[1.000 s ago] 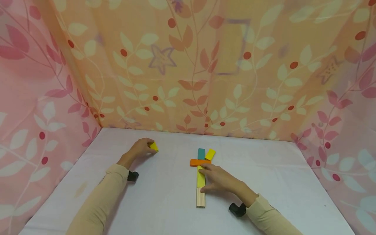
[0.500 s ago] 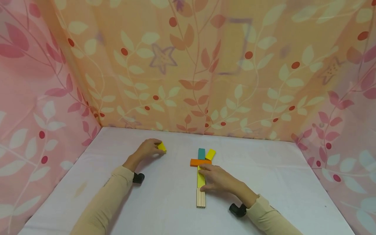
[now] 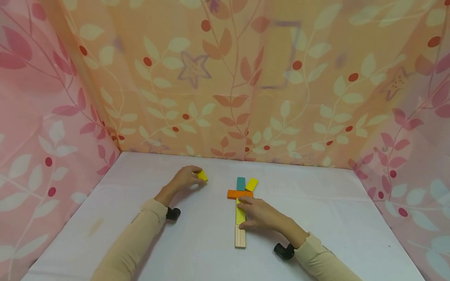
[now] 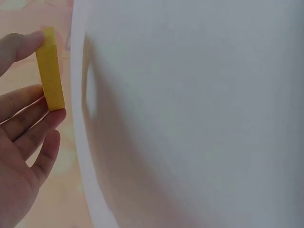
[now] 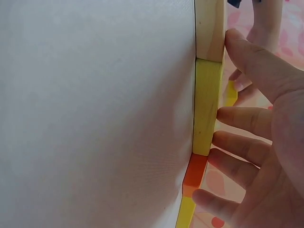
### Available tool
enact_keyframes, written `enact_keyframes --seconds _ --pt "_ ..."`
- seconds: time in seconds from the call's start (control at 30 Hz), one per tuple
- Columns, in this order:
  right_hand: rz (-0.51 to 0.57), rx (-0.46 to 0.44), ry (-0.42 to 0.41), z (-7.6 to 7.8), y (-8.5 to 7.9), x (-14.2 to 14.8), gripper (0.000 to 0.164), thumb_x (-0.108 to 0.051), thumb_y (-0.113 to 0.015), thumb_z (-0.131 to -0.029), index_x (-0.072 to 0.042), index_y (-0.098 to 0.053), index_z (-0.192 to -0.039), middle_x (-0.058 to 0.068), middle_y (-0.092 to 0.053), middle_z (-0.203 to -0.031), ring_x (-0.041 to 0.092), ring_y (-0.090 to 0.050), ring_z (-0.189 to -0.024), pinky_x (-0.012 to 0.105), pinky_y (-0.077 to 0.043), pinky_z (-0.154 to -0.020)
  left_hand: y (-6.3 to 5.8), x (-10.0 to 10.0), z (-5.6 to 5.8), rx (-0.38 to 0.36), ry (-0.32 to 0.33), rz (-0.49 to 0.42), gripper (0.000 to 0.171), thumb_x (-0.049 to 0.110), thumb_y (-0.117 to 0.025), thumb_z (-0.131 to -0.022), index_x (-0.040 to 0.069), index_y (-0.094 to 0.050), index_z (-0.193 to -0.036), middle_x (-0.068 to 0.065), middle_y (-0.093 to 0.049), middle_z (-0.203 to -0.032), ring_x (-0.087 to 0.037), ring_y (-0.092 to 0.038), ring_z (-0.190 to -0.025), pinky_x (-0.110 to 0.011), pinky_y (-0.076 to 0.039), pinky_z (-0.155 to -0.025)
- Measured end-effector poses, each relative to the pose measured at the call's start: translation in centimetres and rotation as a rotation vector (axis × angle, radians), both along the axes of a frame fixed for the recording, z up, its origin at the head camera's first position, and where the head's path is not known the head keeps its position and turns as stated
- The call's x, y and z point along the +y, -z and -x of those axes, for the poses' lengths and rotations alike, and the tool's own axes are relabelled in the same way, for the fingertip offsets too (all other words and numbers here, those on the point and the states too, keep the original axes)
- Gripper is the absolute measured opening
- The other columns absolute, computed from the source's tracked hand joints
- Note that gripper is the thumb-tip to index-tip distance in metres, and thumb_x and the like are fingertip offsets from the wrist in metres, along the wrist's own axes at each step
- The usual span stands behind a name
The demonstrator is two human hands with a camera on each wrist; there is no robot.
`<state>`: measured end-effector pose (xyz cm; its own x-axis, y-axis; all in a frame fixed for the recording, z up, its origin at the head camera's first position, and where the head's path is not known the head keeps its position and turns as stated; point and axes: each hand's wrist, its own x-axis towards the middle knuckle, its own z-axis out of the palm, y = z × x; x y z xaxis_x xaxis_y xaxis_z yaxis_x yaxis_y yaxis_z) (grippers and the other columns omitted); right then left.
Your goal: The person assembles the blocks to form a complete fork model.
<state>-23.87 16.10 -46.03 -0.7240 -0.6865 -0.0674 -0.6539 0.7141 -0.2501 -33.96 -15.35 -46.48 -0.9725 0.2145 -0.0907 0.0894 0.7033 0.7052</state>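
My left hand (image 3: 183, 178) pinches a yellow block (image 3: 202, 175) between thumb and fingertips. In the left wrist view this yellow block (image 4: 51, 71) is held off the white surface. My right hand (image 3: 264, 214) rests its fingertips on a line of blocks lying flat. Its thumb touches the plain wood block (image 5: 210, 31). Other fingers reach the lime-yellow block (image 5: 206, 109) and, further along, the orange block (image 5: 195, 173). In the head view, the orange block (image 3: 233, 194) lies crosswise beyond the lime-yellow one. A teal block (image 3: 240, 183) and a slanted small yellow block (image 3: 252, 184) adjoin its far side.
A white cloth-covered table (image 3: 334, 218) carries the blocks. Leaf-patterned curtains (image 3: 225, 86) stand behind and along both sides. A black device (image 3: 173, 214) shows at the left wrist, another black device (image 3: 284, 251) at the right wrist.
My left hand has moved right, toward the block arrangement, carrying the yellow block. My right hand and the laid blocks have stayed in place.
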Motion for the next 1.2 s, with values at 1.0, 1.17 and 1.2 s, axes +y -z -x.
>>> enact_keyframes --seconds 1.0,1.17,1.2 --pt "0.016 -0.022 0.007 0.1 0.1 0.0 0.071 -0.056 -0.071 -0.081 -0.013 -0.058 -0.136 0.008 -0.049 -0.147 0.026 -0.053 -0.129 0.044 -0.046 -0.105 0.6 6.6 0.9 -0.005 0.050 -0.007 0.060 0.033 -0.080 -0.079 0.009 -0.062 -0.130 -0.008 -0.061 -0.133 -0.023 -0.057 -0.108 -0.041 -0.048 -0.103" --pt "0.023 -0.021 0.002 0.1 0.1 0.0 0.070 -0.056 -0.071 -0.082 -0.012 -0.058 -0.135 0.008 -0.050 -0.146 0.026 -0.053 -0.129 0.044 -0.046 -0.106 0.5 7.4 1.0 -0.009 0.061 -0.014 0.060 0.034 -0.080 -0.079 0.010 -0.061 -0.131 -0.007 -0.061 -0.134 -0.023 -0.057 -0.108 -0.041 -0.047 -0.104" --pt "0.022 -0.021 0.002 0.1 0.1 0.0 0.070 -0.056 -0.071 -0.082 -0.012 -0.058 -0.135 0.008 -0.050 -0.146 0.026 -0.053 -0.129 0.044 -0.046 -0.105 0.5 7.5 1.0 -0.010 0.064 -0.014 0.061 0.035 -0.080 -0.079 0.010 -0.061 -0.131 -0.007 -0.061 -0.134 -0.024 -0.057 -0.108 -0.041 -0.047 -0.104"
